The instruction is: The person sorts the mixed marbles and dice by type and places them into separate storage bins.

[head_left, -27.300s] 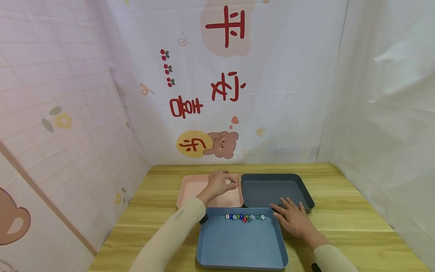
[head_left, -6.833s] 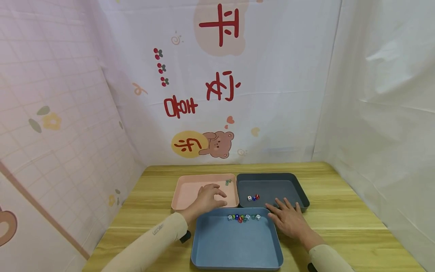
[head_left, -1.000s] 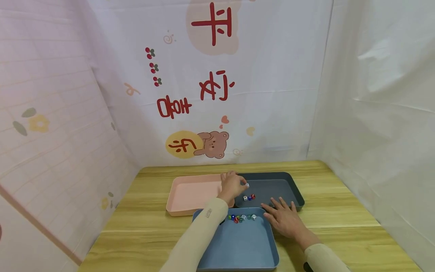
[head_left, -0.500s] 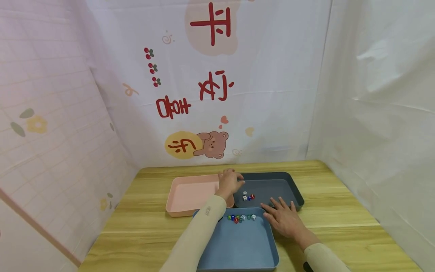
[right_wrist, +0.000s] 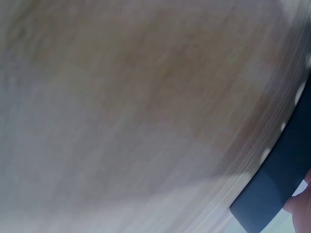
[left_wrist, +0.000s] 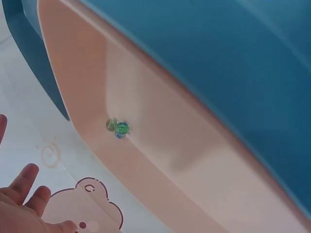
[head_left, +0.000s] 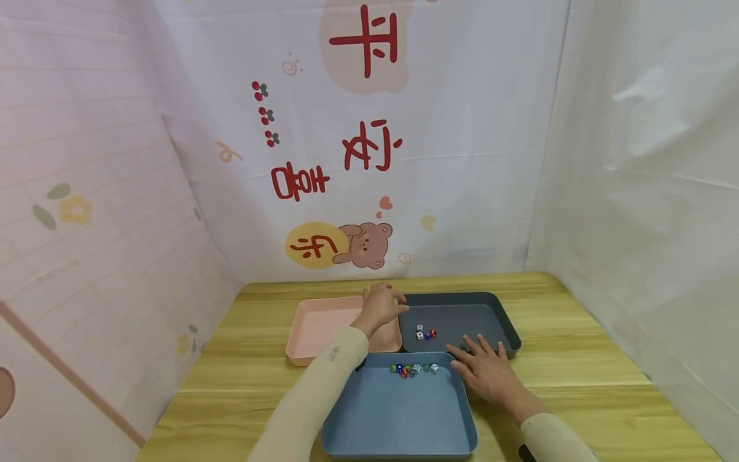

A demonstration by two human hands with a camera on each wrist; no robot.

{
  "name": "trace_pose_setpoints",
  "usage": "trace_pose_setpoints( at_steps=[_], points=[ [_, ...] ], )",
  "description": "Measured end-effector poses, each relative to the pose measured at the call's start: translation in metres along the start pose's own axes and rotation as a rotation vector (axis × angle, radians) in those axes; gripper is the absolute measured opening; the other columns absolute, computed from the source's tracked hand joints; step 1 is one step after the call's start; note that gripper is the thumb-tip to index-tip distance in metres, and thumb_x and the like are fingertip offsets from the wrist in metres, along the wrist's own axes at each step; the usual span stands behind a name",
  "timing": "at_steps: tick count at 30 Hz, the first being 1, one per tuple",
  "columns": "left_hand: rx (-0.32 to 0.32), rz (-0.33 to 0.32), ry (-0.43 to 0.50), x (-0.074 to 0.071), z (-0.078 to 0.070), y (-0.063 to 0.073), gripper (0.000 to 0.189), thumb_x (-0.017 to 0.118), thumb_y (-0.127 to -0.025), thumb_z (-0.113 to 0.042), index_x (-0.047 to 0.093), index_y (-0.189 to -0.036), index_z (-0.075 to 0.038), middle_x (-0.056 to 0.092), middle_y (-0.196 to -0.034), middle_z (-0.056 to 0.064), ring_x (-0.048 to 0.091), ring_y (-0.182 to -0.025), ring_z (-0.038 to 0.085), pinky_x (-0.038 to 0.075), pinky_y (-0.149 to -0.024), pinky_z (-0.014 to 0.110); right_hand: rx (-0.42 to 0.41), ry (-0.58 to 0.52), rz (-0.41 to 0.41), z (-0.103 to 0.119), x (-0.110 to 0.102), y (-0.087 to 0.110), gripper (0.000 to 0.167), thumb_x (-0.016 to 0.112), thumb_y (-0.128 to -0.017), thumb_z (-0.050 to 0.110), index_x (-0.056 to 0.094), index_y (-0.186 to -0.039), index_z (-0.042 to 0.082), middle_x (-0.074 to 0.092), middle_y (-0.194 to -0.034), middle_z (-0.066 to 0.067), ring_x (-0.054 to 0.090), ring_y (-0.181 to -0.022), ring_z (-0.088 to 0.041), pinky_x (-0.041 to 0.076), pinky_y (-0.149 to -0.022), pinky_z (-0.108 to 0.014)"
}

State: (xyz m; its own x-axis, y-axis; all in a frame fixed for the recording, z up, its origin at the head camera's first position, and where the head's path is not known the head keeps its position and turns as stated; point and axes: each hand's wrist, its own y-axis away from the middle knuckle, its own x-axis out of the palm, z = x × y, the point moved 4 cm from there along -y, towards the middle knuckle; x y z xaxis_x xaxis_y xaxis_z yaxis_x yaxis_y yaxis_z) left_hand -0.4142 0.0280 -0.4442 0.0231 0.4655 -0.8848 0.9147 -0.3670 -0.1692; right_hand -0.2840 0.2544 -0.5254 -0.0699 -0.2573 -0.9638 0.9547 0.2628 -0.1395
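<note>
My left hand hovers over the right edge of the pink tray, thumb and fingers apart, holding nothing. Beside it, inside the dark grey tray, lie two white dice, the farther die just behind the other, plus a blue die and a red die. Green glass marbles sit in a corner of the pink tray in the left wrist view. With fingers spread, my right hand rests at the dark tray's near rim, by the blue tray's corner.
The blue tray stands nearest, with a row of mixed dice and marbles along its far side, among them a red die and a white die. All three trays stand close together on the wooden table.
Across the earlier frames, dice came into the dark tray. A second ago my left hand pinched a white die; it let it go there and drew back left. My right hand stayed put.
</note>
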Motion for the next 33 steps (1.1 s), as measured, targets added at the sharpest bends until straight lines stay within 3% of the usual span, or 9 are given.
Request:
trace_pose_setpoints(
  at_steps=[7, 11, 21, 33],
  points=[
    [0.016, 0.021, 0.036, -0.008, 0.002, 0.008, 0.017, 0.073, -0.09, -0.032, 0.078, -0.102, -0.021, 0.054, -0.142, 0.01, 0.039, -0.136, 0.032, 0.011, -0.113, 0.065, -0.005, -0.003, 0.0, 0.002, -0.003, 0.002, 0.053, 0.038, -0.103, 0.056, 0.056, -0.143, 0.025, 0.043, -0.151, -0.018, 0.027, -0.141, -0.049, 0.011, -0.103, -0.078],
    [0.057, 0.026, 0.047, -0.012, 0.002, 0.016, 0.015, 0.075, -0.09, -0.03, 0.078, -0.1, -0.02, 0.054, -0.141, 0.01, 0.039, -0.135, 0.032, 0.011, -0.113, 0.065, -0.005, 0.002, -0.001, 0.003, -0.005, 0.002, 0.054, 0.038, -0.103, 0.056, 0.056, -0.144, 0.025, 0.043, -0.151, -0.017, 0.027, -0.141, -0.049, 0.012, -0.103, -0.078],
    [0.165, 0.054, 0.042, -0.022, 0.007, 0.036, 0.015, 0.076, -0.088, -0.028, 0.078, -0.099, -0.017, 0.054, -0.139, 0.012, 0.042, -0.133, 0.032, 0.024, -0.108, 0.06, -0.013, 0.015, -0.016, 0.003, -0.005, 0.002, 0.052, 0.039, -0.103, 0.054, 0.056, -0.143, 0.026, 0.044, -0.15, -0.017, 0.029, -0.141, -0.049, 0.013, -0.103, -0.078],
    [0.2, 0.072, 0.099, -0.023, 0.024, 0.066, 0.01, 0.078, -0.087, -0.024, 0.079, -0.094, -0.018, 0.055, -0.137, 0.011, 0.043, -0.132, 0.035, 0.02, -0.111, 0.058, -0.009, 0.006, -0.012, 0.003, -0.004, 0.002, 0.052, 0.039, -0.103, 0.054, 0.056, -0.143, 0.025, 0.044, -0.151, -0.018, 0.028, -0.14, -0.05, 0.012, -0.102, -0.079]
  ],
)
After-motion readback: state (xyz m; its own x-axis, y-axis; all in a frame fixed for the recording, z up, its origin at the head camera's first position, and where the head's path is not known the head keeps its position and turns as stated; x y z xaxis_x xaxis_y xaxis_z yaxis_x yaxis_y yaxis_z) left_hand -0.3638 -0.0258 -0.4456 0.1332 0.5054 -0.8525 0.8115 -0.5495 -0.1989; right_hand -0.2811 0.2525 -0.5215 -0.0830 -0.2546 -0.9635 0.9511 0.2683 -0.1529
